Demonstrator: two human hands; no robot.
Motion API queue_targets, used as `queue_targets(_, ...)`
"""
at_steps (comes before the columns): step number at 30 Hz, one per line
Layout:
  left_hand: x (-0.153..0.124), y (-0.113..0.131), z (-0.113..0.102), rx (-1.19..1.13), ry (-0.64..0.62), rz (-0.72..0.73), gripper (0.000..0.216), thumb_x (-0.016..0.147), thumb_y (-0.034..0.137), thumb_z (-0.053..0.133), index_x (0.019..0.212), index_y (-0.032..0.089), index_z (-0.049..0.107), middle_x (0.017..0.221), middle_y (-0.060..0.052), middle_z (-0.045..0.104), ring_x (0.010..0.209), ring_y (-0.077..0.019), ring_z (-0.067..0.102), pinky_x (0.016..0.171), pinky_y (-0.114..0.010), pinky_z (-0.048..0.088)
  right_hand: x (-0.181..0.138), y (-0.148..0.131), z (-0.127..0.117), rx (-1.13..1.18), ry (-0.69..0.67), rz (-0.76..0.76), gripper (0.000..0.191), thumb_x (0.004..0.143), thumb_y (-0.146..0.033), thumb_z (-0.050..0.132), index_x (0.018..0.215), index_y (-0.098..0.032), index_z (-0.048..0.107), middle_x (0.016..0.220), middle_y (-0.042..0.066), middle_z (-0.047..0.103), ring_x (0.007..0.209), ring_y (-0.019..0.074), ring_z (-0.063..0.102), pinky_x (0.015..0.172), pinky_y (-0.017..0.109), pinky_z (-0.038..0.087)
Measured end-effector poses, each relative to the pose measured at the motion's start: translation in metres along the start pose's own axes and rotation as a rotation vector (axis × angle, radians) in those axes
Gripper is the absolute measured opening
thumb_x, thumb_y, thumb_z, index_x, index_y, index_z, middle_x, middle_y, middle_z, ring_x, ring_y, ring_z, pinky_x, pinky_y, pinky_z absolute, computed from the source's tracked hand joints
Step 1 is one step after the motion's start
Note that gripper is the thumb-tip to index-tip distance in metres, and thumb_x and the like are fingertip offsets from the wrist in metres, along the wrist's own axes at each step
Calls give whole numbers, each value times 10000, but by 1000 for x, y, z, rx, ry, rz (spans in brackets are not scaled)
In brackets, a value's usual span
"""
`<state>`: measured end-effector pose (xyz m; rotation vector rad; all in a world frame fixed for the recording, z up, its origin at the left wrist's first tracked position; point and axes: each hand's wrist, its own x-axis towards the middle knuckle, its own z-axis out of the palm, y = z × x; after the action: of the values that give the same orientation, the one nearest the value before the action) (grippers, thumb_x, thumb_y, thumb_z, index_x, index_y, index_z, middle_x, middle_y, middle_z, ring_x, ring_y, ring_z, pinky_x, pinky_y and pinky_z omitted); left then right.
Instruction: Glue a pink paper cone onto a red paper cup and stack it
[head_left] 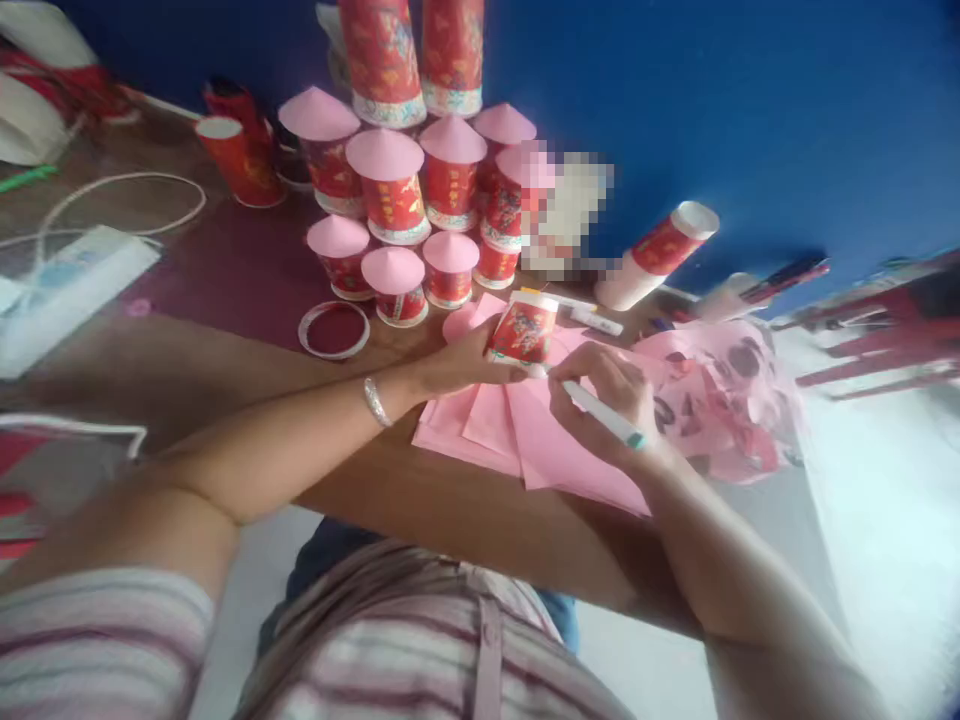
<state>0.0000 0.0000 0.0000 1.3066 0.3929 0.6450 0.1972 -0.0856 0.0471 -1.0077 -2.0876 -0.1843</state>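
Note:
My left hand (459, 362) grips a red patterned paper cup (524, 330) turned upside down on pink paper sheets (525, 440) that lie on the wooden table (225, 370). My right hand (604, 398) is closed round a white pen with a green end (609, 415), its tip at the cup's rim on the paper. Both hands meet at the cup.
Behind the hands stands a cluster of red cups capped with pink paper cones (394, 200), below two tall stacks of cups (412, 55). A lid ring (334, 329), a lying cup stack (656, 252), cut pink scraps (720, 400) and a face mask (67, 285) lie about.

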Motion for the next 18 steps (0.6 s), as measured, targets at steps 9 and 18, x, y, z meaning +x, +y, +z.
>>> queue_targets(9, 1, -4, -1, 27, 50, -15, 565, 766, 417, 935, 1195, 186, 649, 1128, -70, 717, 1077, -226, 671, 995, -404, 538, 1, -2, -5, 3, -69, 9, 226, 832, -22, 566, 850, -248, 564, 689, -28, 630, 605, 152, 600, 592, 288, 487)
queue_targets(18, 2, -9, -2, 59, 49, 15, 578, 812, 392, 900, 1289, 198, 638, 1242, -108, 720, 1182, -277, 680, 1053, -474, 549, 1, -3, -7, 43, -90, 25, 229, 811, -22, 580, 854, -247, 579, 702, -29, 641, 614, 152, 600, 599, 293, 492)
